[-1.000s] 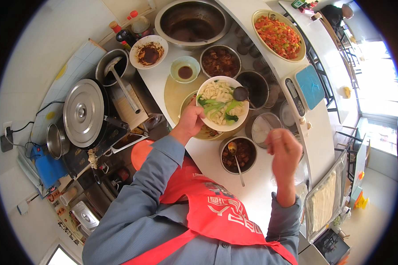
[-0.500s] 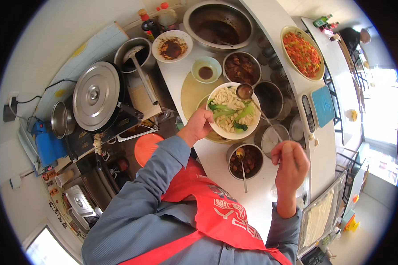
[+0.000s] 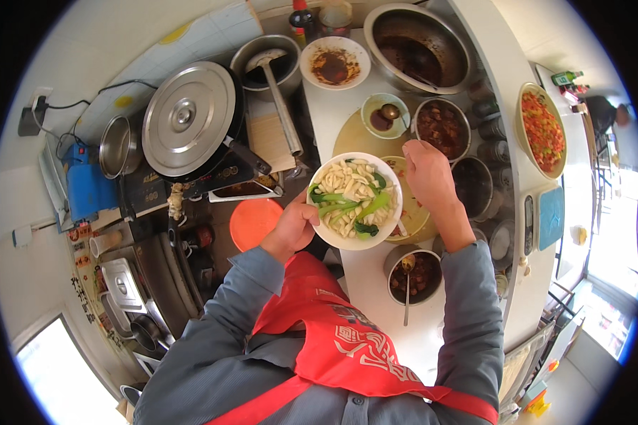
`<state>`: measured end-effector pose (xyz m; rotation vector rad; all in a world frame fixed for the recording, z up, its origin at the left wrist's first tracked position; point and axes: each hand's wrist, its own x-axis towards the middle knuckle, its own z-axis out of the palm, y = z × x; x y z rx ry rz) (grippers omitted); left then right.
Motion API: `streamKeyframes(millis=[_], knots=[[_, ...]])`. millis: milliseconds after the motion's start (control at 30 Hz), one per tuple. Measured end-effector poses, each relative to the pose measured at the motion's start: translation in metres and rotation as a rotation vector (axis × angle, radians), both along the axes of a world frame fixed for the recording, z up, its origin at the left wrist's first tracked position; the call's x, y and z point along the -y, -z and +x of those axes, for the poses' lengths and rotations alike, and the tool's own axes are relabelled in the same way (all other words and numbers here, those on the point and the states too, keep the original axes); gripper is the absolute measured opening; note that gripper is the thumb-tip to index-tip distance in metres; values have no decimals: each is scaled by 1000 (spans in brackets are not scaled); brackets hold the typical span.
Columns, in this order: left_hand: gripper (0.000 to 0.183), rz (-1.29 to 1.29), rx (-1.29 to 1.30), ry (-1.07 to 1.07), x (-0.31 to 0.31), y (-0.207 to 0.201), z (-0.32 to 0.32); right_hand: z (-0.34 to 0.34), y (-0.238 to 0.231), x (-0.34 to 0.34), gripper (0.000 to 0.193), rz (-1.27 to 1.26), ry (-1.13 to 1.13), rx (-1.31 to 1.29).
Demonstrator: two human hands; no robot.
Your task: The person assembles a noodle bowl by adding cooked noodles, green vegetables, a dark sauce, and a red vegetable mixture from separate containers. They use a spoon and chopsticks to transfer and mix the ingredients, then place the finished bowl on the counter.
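Observation:
My left hand (image 3: 292,225) grips the left rim of a white bowl (image 3: 354,245). Pale, thick noodles (image 3: 347,176) fill it, with green leafy stalks (image 3: 337,208) on top. My right hand (image 3: 432,177) is closed round the handle of a small ladle (image 3: 390,111), beyond the noodle bowl and to its right. The ladle's head is in a little pale green bowl (image 3: 370,106) that holds dark sauce. Part of the ladle's handle is hidden by my fingers. Beneath the noodle bowl lies a yellowish round dish (image 3: 417,223), partly covered.
Right of the sauce bowl stand a pot of dark meat (image 3: 443,127) and a dark pot (image 3: 473,185). Nearer is another pot with a spoon (image 3: 407,290). A steel basin (image 3: 454,49) stands behind, a lidded pan (image 3: 191,117) left, an orange stool (image 3: 252,225) below.
My right hand has swung left and away from me, carrying the ladle from over the noodle bowl's right edge to the sauce bowl. The noodle bowl has come nearer to me. The view has shifted.

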<state>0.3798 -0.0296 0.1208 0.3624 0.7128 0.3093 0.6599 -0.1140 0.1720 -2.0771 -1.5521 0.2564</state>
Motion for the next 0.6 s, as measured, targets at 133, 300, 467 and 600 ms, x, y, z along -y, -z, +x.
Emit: streamKeyframes(millis=[133,300,467,600], knots=[[86,-6,-23,-46,0,3,-17,-1,14,2,7,-63,-66,82],[85,8,-21,-27,-2,8,-23,-15,11,9,14,12,371,-714],[82,20,-58,-49,-3,2,-11,-29,-43,32,23,254,531,-1032],[87,-1,-3,-38,-7,0,15,-56,-103,77,23,243,489,-849]])
